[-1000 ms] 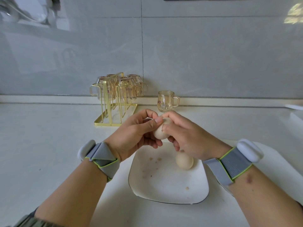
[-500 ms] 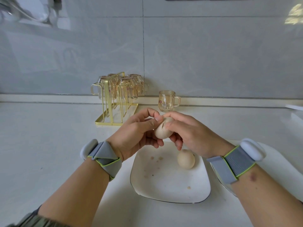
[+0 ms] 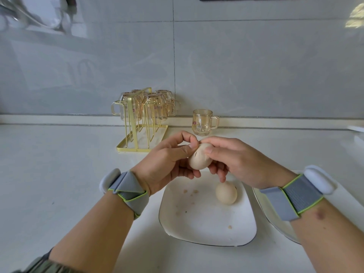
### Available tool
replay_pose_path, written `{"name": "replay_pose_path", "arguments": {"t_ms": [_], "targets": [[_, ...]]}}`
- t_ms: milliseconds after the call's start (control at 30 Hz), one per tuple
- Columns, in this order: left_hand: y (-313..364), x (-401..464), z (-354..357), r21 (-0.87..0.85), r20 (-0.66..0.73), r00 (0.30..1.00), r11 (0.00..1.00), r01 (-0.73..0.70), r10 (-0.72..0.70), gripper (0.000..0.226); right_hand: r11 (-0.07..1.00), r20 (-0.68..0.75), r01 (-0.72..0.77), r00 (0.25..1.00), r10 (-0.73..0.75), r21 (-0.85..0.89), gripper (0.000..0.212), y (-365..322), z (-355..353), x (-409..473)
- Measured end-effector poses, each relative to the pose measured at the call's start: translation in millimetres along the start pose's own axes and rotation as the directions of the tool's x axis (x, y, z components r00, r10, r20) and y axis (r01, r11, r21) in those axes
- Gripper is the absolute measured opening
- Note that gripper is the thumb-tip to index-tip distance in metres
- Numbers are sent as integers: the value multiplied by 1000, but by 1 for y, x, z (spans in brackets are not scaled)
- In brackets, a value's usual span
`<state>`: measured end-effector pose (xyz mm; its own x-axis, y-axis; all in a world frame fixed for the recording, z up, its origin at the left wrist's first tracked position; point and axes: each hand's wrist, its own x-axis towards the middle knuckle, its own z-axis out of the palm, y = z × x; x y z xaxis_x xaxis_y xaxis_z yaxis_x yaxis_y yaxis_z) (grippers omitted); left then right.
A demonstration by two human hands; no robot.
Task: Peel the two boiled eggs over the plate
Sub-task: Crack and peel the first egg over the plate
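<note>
Your left hand [image 3: 167,164] and right hand [image 3: 234,162] both grasp the cracked egg [image 3: 200,159] above the plate [image 3: 206,233]; the second egg [image 3: 226,193] lies on it. Judged light, brittle-shelled, soft beneath: pick at the crack, squeeze gently.

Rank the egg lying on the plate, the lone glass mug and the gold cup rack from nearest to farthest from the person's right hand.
From the right hand:
1. Egg on the plate, just below it.
2. Lone glass mug, behind it by the wall.
3. Gold cup rack, farther back-left.
</note>
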<state>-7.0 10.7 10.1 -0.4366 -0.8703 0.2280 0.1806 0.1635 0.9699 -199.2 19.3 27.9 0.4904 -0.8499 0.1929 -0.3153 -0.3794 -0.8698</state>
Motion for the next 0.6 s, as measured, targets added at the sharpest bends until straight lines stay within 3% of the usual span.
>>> {"name": "replay_pose_path", "arguments": {"t_ms": [300, 600], "targets": [[-2, 2, -3, 4, -58, 997, 999, 42, -42, 5, 989, -29, 30, 999, -35, -144, 23, 1, 4, 0], [-5, 3, -3, 6, -115, 992, 999, 49, -48, 12, 965, -98, 35, 993, -62, -260, 20, 2, 8, 0]]}}
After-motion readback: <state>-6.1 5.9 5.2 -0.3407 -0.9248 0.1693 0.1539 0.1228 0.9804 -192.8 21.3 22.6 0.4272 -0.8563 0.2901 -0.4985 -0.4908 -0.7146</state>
